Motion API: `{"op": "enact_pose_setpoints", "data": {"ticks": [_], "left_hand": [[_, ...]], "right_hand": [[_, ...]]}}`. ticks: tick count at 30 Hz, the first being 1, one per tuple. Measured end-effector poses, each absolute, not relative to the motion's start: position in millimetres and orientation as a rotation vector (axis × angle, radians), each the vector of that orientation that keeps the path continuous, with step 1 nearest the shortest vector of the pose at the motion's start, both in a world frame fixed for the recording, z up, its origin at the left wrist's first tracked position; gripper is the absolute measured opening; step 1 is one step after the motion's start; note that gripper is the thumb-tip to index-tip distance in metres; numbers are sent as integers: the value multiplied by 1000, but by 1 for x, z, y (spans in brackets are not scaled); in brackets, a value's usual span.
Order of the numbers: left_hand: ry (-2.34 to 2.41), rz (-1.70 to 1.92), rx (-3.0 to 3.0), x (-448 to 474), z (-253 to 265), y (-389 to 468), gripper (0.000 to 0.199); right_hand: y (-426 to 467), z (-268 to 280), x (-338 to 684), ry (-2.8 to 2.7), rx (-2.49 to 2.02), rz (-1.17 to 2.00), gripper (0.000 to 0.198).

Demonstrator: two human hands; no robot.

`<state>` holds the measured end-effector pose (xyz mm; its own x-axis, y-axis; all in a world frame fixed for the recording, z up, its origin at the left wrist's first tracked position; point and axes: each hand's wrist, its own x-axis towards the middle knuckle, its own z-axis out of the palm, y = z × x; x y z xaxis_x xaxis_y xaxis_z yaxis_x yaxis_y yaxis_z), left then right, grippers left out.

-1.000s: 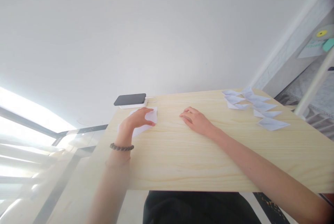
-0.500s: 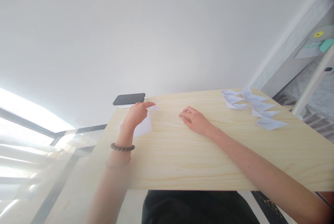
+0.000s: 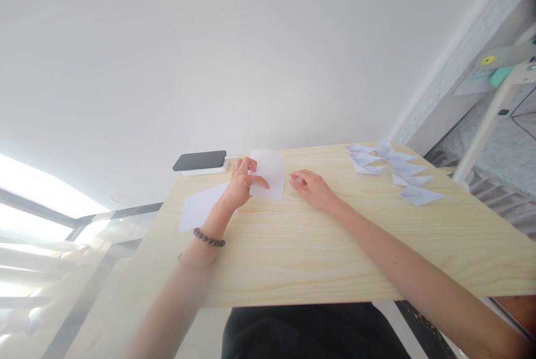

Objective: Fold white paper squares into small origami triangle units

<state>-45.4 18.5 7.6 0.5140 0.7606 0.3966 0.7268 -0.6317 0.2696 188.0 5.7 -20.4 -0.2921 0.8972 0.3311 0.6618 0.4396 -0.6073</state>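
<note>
Where fingers (image 3: 252,165) touch, the paper (image 3: 271,169) is plain white.

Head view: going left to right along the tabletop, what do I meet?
Dark phone → white sheet at mid-table → right hand → folded white papers. Left out for overlap: the left hand, partly over that sheet, and the other sheet, below the phone in the picture.

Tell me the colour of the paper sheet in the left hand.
White: the paper sheet in the left hand shows in the head view.
</note>
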Motion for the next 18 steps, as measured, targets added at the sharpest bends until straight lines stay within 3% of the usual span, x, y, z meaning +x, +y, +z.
{"op": "enact_pose_setpoints", "data": {"ticks": [8,13,18], "left_hand": [[944,812,2483,-28,-1,12,30],[991,835,2345,-23,-7,12,38],[1085,898,1884,-23,-11,16,44]], "right_hand": [[11,-15,196,-1616,-1199,1012,36],[15,-15,201,-1407,-1095,1189,25],[15,-10,205,-1373,-981,1312,27]]}}
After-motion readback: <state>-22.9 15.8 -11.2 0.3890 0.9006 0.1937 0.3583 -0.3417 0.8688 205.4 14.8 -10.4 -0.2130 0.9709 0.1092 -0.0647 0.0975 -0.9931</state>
